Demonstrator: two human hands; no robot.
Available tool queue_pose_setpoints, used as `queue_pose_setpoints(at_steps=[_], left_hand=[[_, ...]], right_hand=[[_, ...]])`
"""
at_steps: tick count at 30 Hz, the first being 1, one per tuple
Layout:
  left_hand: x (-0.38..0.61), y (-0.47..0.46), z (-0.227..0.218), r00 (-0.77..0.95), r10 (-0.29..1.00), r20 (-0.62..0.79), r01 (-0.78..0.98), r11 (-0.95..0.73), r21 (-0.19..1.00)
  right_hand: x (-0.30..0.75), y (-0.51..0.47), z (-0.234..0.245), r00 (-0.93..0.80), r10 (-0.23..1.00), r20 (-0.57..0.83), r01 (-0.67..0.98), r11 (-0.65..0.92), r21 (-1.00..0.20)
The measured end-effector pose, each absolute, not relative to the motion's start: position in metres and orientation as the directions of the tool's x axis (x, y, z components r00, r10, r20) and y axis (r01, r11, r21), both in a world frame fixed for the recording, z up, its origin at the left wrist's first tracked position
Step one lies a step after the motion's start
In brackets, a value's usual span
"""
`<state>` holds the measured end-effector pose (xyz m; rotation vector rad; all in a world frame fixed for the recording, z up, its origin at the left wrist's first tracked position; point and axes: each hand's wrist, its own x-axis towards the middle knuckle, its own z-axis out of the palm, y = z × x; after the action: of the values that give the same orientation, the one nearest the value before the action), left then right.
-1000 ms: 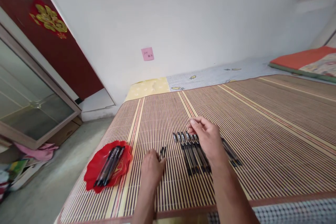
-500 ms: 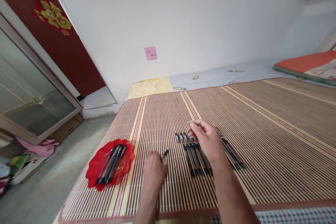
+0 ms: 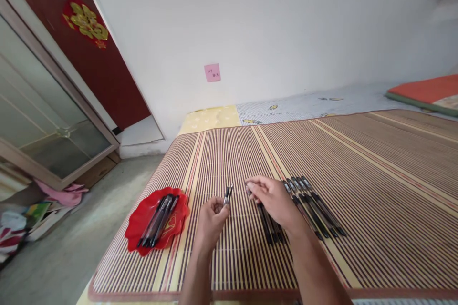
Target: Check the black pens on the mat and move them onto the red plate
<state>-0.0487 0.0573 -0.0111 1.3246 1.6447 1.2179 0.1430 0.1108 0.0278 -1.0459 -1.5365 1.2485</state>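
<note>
So the left hand (image 3: pixel 211 219) has a pen (image 3: pixel 228 194) pinched between thumb and fingertips. The fingers are curled shut around its lower end, and the rest of the pen sticks out past them, angled up and away from the person, with the light tip at the far end. It's lifted off the bamboo mat (image 3: pixel 375 176), not lying on it. Just to the right of it, with a small gap between, the right hand (image 3: pixel 274 200) sits palm-down over the near-left part of a row of pens (image 3: pixel 315 205) laid side by side on the mat. Its thumb and forefinger are drawn together right at the top end of the leftmost pens. Honestly I can't tell whether it's actually got one pinched or is only touching it, since the hand covers that part. The pens on the right side of the row are in plain view, dark-bodied and all pointing the same way. Off to the left of the left hand, near the mat's edge, there's a red plate (image 3: pixel 136 228) with a bunch of dark pens (image 3: pixel 159 219) lying in it. Up on the white wall there's a pink sticky note (image 3: pixel 212 72), and an orange cushion (image 3: pixel 425 88) sits at the far right.
</note>
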Motion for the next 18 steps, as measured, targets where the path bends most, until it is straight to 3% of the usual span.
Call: queue_pose_setpoints(at_steps=[3,5,12,18], left_hand=[[-0.045,0.055,-0.007,-0.156,0.988,-0.003,-0.025,-0.001,1.000],[-0.043,0.054,-0.005,-0.119,0.993,-0.018,-0.161,-0.001,0.987],[-0.036,0.054,0.001,-0.075,0.997,-0.030,-0.332,0.003,0.943],[-0.029,0.051,0.005,0.114,0.991,-0.064,-0.468,0.111,0.877]], right_hand=[[0.129,0.107,0.024,-0.380,0.921,0.084,0.066,0.117,-0.991],[0.122,0.104,0.023,-0.405,0.912,0.061,0.038,0.084,-0.996],[0.118,0.100,0.030,-0.405,0.906,0.126,-0.063,0.109,-0.992],[0.126,0.100,0.038,-0.321,0.924,0.209,-0.018,0.215,-0.976]])
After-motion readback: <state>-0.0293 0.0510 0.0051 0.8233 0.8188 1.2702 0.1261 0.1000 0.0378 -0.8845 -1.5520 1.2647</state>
